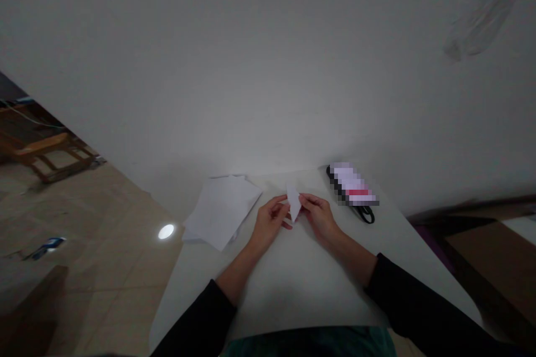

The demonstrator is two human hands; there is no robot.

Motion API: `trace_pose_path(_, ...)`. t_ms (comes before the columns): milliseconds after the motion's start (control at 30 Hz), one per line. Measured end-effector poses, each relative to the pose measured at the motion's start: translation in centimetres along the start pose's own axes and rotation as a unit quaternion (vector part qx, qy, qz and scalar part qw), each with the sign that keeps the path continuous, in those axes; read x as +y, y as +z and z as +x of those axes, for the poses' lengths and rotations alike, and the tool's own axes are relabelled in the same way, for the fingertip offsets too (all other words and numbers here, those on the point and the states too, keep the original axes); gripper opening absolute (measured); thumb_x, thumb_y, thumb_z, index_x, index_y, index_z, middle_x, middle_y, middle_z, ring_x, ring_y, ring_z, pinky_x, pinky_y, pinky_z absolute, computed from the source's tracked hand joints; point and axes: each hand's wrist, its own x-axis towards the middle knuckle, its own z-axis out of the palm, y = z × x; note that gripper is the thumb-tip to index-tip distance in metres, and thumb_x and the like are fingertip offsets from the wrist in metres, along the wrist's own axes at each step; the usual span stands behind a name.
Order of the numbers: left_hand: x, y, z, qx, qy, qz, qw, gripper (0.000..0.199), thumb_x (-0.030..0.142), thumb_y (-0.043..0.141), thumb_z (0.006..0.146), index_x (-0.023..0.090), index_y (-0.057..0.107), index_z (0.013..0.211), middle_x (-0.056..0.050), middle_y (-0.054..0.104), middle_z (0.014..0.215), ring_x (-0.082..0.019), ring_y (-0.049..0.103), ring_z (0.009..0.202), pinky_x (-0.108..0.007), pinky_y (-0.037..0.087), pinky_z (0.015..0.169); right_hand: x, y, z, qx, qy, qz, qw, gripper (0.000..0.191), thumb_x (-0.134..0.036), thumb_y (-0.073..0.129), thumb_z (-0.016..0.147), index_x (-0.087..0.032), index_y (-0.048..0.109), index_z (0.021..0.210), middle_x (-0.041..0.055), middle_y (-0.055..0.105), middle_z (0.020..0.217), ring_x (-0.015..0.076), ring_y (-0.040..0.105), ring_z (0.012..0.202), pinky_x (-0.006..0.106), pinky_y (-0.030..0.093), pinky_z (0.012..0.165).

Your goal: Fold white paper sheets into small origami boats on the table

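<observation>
1. Two bare hands, the left hand (271, 218) and the right hand (320, 217), meet over the desk (288, 290), nearer its far edge than its near edge, with a small white paper (293, 202) between them.

2. Left grip: narrow, with thumb and fingertips pinching the paper's left side. Right grip: narrow too, its thumb and forefinger on the right side. The paper stands pointed and looks folded, seemingly lifted off the desk; whether its lower tip touches is too small to tell.

3. Step in hand, as I judge it: shaping or creasing this little piece, both hands sharing the hold. Each fold line is too fine to make out.

4. Next move, in my judgement, calls for light, matched pressure from both sides, one hand steadying while the other works an edge, so that the thin layers neither slip nor crumple.

5. Toward the far left corner of the desk, a loose pile of white sheets (224, 209) lies fanned, reaching the left edge. Near the far right corner rests a phone-like device (349, 183), its face blurred out, with a dark strap (369, 215) trailing toward the near edge.

6. As for containers, I can make out none on the desk; the sheets lie directly on its top.
</observation>
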Motion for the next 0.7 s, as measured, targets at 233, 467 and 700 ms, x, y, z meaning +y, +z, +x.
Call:
trace_pose_path(233,-0.3,-1.0,0.4,-0.102,-0.002,-0.098,0.99,0.061,0.043,0.07,0.081,0.018,0.051,0.134,-0.013,0.068,0.109,-0.022,0.07,0.088,-0.038,0.059,0.078,-1.1,0.2,-0.1,-0.082,0.067,0.011,0.994,0.04,-0.045,0.086,0.057,-0.022,0.061,0.079,-0.0022,0.064,0.061,0.0121,0.05,0.052,0.027,0.039,0.053)
trace_pose_path(467,0.0,-0.7,0.1,-0.099,-0.016,-0.152,0.983,0.048,0.036,0.074,0.08,0.02,0.062,0.123,-0.015,0.059,0.128,-0.029,0.063,0.111,-0.042,0.055,0.09,-1.4,0.3,-0.1,-0.111,-0.024,-0.082,0.99,0.034,-0.049,0.08,0.066,-0.021,0.063,0.074,0.0043,0.068,0.087,0.0174,0.057,0.075,0.03,0.046,0.065)
trace_pose_path(700,0.2,-0.9,0.2,-0.107,-0.03,-0.176,0.978,0.046,0.033,0.07,0.084,0.021,0.059,0.127,-0.015,0.053,0.139,-0.03,0.059,0.119,-0.043,0.051,0.096,-1.7,0.1,-0.1,-0.13,-0.112,-0.156,0.973,0.026,-0.044,0.078,0.07,-0.022,0.067,0.08,0.0059,0.062,0.102,0.0208,0.057,0.096,0.031,0.049,0.075)
